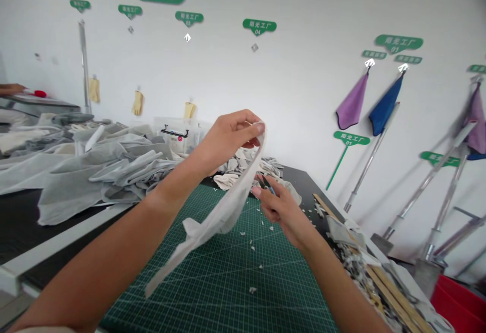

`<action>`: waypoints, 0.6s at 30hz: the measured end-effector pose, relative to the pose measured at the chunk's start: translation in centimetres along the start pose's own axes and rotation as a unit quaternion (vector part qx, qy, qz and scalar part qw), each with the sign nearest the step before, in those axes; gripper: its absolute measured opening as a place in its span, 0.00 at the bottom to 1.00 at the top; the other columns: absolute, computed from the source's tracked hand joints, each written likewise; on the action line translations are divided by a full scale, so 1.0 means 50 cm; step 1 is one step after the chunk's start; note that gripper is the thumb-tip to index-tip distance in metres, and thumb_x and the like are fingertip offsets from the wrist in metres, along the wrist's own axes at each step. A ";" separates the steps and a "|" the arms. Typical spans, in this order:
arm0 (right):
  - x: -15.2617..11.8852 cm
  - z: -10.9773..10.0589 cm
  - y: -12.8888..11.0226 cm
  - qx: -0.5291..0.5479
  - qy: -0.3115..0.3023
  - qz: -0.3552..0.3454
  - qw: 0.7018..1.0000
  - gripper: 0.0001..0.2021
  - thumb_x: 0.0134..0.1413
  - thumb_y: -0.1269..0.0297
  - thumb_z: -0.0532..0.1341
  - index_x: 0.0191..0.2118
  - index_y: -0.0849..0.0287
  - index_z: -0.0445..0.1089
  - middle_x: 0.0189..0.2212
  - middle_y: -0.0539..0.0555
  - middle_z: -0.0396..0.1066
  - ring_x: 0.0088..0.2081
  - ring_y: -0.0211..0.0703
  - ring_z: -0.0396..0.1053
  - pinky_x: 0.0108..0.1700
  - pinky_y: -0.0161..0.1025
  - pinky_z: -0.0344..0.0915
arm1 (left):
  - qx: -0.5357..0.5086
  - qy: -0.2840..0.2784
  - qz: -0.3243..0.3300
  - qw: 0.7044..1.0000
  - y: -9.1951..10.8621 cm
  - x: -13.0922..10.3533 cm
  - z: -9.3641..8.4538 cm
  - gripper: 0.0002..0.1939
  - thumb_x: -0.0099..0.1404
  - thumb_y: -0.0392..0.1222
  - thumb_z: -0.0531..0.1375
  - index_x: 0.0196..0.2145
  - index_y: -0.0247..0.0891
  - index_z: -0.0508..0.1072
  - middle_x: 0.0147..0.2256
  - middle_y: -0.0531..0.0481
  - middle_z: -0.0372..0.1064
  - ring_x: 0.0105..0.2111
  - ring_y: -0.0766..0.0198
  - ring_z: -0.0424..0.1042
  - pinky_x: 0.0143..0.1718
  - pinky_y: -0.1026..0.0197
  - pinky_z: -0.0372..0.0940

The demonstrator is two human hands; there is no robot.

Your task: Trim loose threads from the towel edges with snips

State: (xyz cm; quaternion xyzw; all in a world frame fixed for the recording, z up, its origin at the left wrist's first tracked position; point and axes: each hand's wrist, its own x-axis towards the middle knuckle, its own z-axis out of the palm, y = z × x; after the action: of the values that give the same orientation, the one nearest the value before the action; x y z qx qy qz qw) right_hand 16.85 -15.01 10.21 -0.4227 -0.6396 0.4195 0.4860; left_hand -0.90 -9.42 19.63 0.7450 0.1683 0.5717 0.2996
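Observation:
My left hand (pixel 241 129) pinches the top of a long, pale grey fabric piece (pixel 228 206) between thumb and fingers. The fabric hangs down at a slant, with a small flap sticking out on its left side. My right hand (pixel 277 200) is closed around a small pair of thread snips (pixel 265 183) with dark blades, close to the right edge of the fabric. Whether the blades touch the cloth I cannot tell. Beneath both hands lies a green gridded cutting mat (pixel 228 282) with several small white scraps (pixel 252 290) on it.
A large heap of grey fabric pieces (pixel 114 166) covers the table's left side. Behind my hands are more pieces (pixel 228 181) and a clear plastic box (pixel 178 135). Strips and offcuts (pixel 353 257) line the right edge, near a red bucket (pixel 459 302). Another person's arm (pixel 11 89) shows far left.

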 end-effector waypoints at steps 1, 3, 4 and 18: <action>0.004 0.004 0.010 0.003 -0.016 0.003 1.000 0.17 0.55 0.51 0.66 0.44 0.56 0.68 0.17 0.40 0.44 0.19 0.31 0.39 0.22 0.35 0.36 | -0.005 0.001 -0.001 1.000 -0.004 -0.002 0.005 0.12 0.66 0.49 0.60 0.38 0.37 0.72 0.34 0.48 0.74 0.34 0.67 0.73 0.40 0.61 0.70; 0.009 0.003 0.028 -0.003 -0.038 0.015 0.999 0.16 0.54 0.49 0.66 0.33 0.57 0.65 0.16 0.40 0.45 0.19 0.30 0.39 0.22 0.34 0.37 | -0.007 0.015 -0.004 1.000 -0.024 -0.004 0.005 0.12 0.67 0.50 0.59 0.39 0.37 0.72 0.34 0.47 0.74 0.35 0.66 0.74 0.40 0.61 0.70; 0.010 -0.001 0.034 -0.008 -0.039 0.022 0.999 0.18 0.54 0.49 0.66 0.30 0.57 0.63 0.16 0.40 0.46 0.19 0.30 0.40 0.22 0.34 0.37 | 0.000 0.024 -0.009 1.000 -0.038 -0.006 0.000 0.13 0.67 0.50 0.58 0.39 0.37 0.72 0.34 0.47 0.74 0.35 0.65 0.74 0.39 0.61 0.70; 0.011 -0.076 0.023 -0.017 0.110 0.015 0.994 0.19 0.52 0.51 0.66 0.27 0.56 0.57 0.15 0.40 0.46 0.18 0.29 0.40 0.19 0.31 0.37 | -0.096 -0.414 -0.231 0.875 -0.183 -0.142 0.088 0.22 0.60 0.62 0.61 0.43 0.42 0.74 0.39 0.45 0.75 0.38 0.56 0.75 0.38 0.56 0.72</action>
State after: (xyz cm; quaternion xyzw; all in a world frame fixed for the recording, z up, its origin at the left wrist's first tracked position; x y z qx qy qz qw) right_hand 20.62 -13.66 9.96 -0.4840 -0.5828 0.3673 0.5396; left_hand 2.06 -7.75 7.72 0.8207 0.1405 0.1393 0.5360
